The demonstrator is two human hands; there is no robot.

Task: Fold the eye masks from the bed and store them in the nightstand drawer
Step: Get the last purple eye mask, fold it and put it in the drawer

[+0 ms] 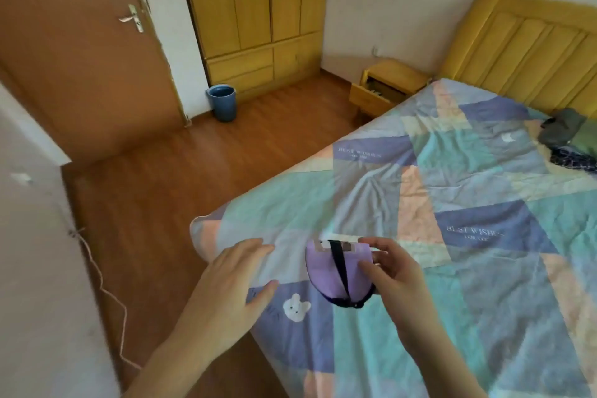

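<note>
A folded purple eye mask (pixel 326 271) with a black strap across it is held just above the near corner of the bed (pixel 452 236). My right hand (pixel 392 271) pinches the mask's right edge between thumb and fingers. My left hand (pixel 235 281) hovers to the mask's left, fingers spread, holding nothing. A small pile of dark and green fabric items (pixel 568 139) lies at the far right of the bed, too small to identify. The wooden nightstand (pixel 387 87) stands beside the headboard with its drawer (pixel 368 98) pulled open.
A blue bin (pixel 222 102) stands by the wardrobe (pixel 255 10). A brown door (pixel 80 52) is on the left. Wooden floor (pixel 193 178) runs between the bed and the wall. A thin cord (pixel 106 294) hangs along the left wall.
</note>
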